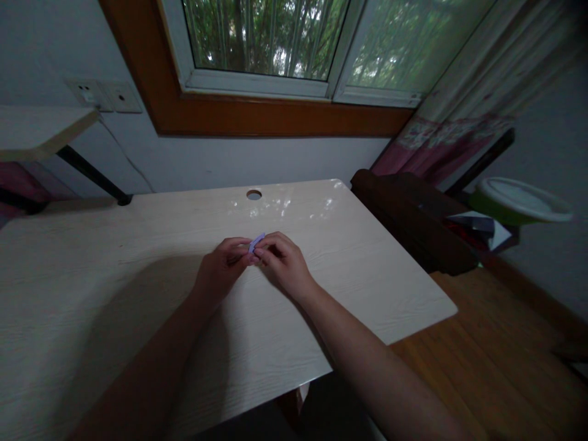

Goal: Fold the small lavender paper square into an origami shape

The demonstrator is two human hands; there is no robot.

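Note:
A small, thin purple piece (256, 242), which looks like folded paper, is held up between my two hands over the pale wooden table (184, 214). My left hand (224, 262) pinches its left side between thumb and fingers. From the right, my right hand (283, 260) grips it with thumb and fingertips, its fingers curled. The fingertips of both hands nearly meet and cover much of the piece, so its full shape is hidden.
Near the table's back edge is a round cable hole (254, 195). A raised shelf (46, 131) on black legs stands at the left. Beyond the right edge are dark brown furniture (404, 214) and a green-and-white basin (519, 199). A window (271, 43) is ahead.

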